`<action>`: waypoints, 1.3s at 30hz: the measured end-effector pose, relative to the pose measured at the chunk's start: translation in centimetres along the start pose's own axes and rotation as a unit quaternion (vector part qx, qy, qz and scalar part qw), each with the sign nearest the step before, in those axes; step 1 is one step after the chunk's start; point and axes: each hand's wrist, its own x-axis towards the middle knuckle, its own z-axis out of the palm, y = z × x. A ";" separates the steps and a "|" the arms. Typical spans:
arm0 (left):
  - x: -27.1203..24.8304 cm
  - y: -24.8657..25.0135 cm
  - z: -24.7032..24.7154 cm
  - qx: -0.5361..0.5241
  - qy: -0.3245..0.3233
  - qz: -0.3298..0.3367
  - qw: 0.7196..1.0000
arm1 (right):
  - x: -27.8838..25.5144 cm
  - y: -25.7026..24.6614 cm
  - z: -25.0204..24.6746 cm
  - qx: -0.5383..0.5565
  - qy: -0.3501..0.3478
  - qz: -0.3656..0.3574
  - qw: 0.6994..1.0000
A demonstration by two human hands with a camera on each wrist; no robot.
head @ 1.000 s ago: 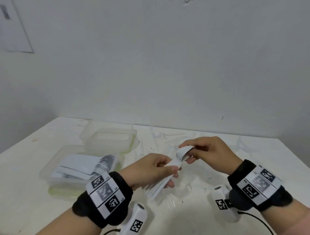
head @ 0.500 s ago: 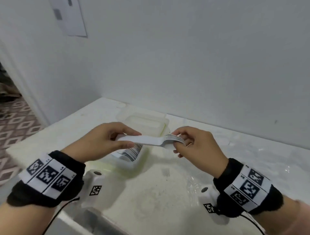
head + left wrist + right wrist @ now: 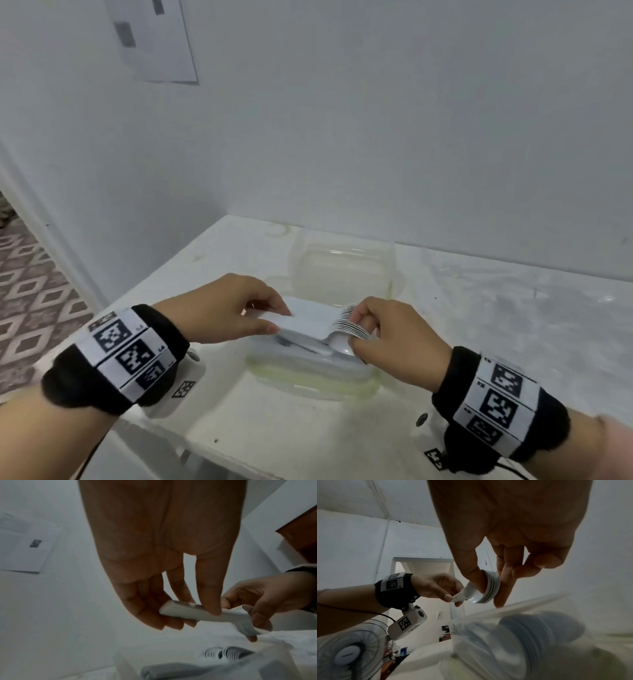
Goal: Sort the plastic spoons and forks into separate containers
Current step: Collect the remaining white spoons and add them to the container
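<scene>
White plastic spoons (image 3: 322,325), nested in one stack, are held level between both hands directly above the near clear container (image 3: 308,380). Left hand (image 3: 222,308) pinches the handle end of the stack, thumb beneath and fingers on top; the left wrist view confirms fingers (image 3: 208,601) curled over the handles. Right hand (image 3: 394,339) pinches the bowl end, thumb on one side and fingers (image 3: 504,588) on the other, clamped round the stacked bowls (image 3: 489,586).

Near container sits on the pale worktop (image 3: 513,325) at about 6 o'clock from the stack and already holds further nested white spoons (image 3: 221,654), lying with bowls toward the right hand. Whether the held stack touches those below cannot be told. A second clear container (image 3: 342,267) stands just behind the first, at 12 o'clock from it, touching or nearly so; its contents cannot be made out.

Both wrists carry black bands with printed marker tags (image 3: 130,349). A paper sheet (image 3: 154,41) hangs on the wall at 11 o'clock. A standing fan (image 3: 349,654) appears in the right wrist view.
</scene>
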 end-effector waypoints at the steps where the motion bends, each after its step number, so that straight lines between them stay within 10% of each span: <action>1: 0.3 -0.5 0.0 0.007 -0.009 0.012 1.000 | 0.0 -0.2 0.6 -0.004 0.010 0.009 1.000; 39: 4.6 -5.1 1.4 0.046 -0.118 0.146 0.981 | 0.3 -0.7 0.7 -0.144 -0.055 0.019 0.988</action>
